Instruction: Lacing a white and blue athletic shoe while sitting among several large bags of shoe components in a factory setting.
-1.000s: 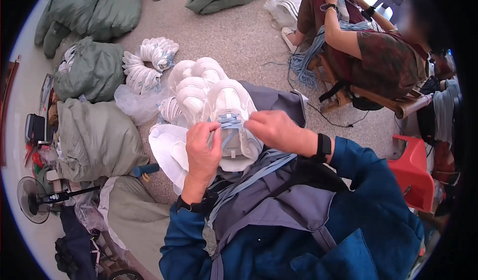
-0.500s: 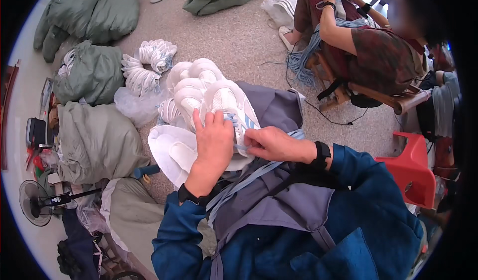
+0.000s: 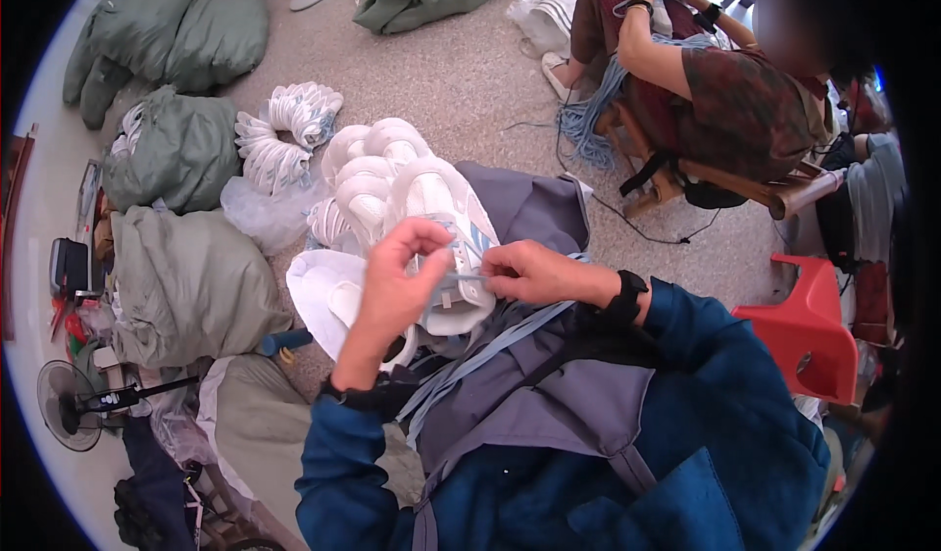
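A white shoe upper point(image 3: 427, 186) with blue side stripes lies across my lap, its toe pointing away from me. My right hand point(image 3: 549, 275) pinches a light blue shoelace point(image 3: 470, 277) at the upper's right eyelet edge. The lace runs across the opening to my left hand point(image 3: 397, 275), whose fingers are curled around it over the left side; the exact grip is partly hidden. Several more white uppers point(image 3: 361, 193) are bunched just beyond and to the left. A bundle of loose blue laces point(image 3: 505, 343) hangs across my grey apron point(image 3: 549, 404).
Green-grey sacks point(image 3: 191, 276) stand along the left, near a fan point(image 3: 74, 404). A ring of stacked uppers point(image 3: 284, 134) and a plastic bag point(image 3: 263, 210) lie on the floor. At right are a red stool point(image 3: 809, 325) and a seated co-worker point(image 3: 735, 100) handling laces.
My left hand has lifted off the upper's tongue area and drawn back toward me, its fingers now curled at the lace. The right hand stays near the eyelet edge.
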`<state>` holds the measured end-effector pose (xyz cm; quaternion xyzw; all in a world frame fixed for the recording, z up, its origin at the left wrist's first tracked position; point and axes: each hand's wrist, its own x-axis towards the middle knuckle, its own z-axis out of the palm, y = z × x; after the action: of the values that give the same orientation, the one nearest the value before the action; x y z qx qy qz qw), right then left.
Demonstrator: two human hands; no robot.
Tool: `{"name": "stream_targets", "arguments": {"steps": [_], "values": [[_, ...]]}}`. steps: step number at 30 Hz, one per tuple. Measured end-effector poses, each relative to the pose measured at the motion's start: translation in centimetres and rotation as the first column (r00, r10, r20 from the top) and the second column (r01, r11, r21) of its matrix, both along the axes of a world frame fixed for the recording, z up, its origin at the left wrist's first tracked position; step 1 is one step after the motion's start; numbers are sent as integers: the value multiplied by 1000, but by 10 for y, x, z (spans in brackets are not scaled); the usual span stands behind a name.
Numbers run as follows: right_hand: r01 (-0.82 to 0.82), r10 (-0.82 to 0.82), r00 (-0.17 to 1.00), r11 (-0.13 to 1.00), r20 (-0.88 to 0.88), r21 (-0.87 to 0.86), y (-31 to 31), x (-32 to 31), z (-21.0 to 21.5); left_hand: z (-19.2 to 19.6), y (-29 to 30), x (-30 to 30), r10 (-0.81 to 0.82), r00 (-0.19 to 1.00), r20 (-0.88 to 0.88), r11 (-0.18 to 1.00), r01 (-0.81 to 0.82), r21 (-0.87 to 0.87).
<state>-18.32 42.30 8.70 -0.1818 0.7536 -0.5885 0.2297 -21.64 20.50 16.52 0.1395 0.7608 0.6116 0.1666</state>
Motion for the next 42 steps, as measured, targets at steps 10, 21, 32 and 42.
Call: {"name": "stream_targets", "arguments": {"steps": [10,21,32,42], "values": [[-2,6,938,1000,346,-12,57,3,21,101,-110,15,99,991,85,735,-130,665],[736,-204,675,124,709,-665,161,56,-17,0,-272,33,141,976,-165,771,-213,-600],[858,-436,256,-308,863,-410,345,167,-138,-80,-500,81,249,834,-493,323,-551,-769],[946,-557,295,54,777,-321,378,178,-157,-74,-478,74,468,704,-535,234,-682,-693]]}}
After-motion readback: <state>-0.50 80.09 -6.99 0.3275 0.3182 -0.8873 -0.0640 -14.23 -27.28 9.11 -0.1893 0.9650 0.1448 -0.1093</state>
